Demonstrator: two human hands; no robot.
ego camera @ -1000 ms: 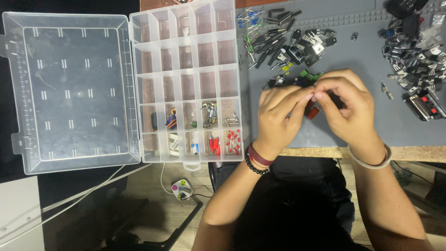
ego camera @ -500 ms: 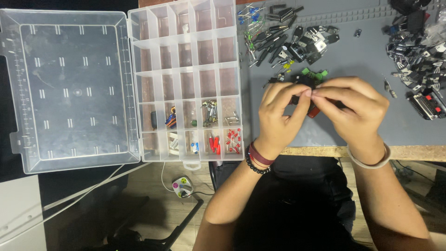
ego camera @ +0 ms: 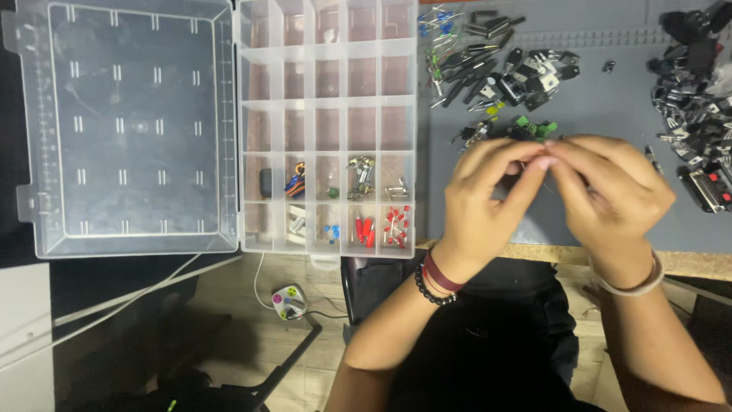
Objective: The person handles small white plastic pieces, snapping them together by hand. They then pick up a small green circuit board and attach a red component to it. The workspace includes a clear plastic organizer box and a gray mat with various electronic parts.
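My left hand (ego camera: 488,202) and my right hand (ego camera: 610,198) meet fingertip to fingertip above the grey mat (ego camera: 610,99), near the table's front edge. Together they pinch a small part that the fingers almost wholly hide. Just behind the fingertips lie green terminal blocks (ego camera: 534,126) and a loose pile of black components (ego camera: 503,72). To the left of my left hand stands a clear compartment box (ego camera: 328,102), open; its nearest rows hold red parts (ego camera: 396,225), blue parts (ego camera: 332,230) and metal pieces (ego camera: 362,174).
The box's clear lid (ego camera: 137,130) lies flat at the far left. A heap of dark connectors and parts (ego camera: 698,91) fills the mat's right side. The wooden table edge (ego camera: 686,263) runs under my wrists. A small round device with cables (ego camera: 290,301) lies on the floor below.
Both hands have stayed together over the mat, with the fingers closing tighter. The red and dark part seen between them earlier is now covered by the fingertips.
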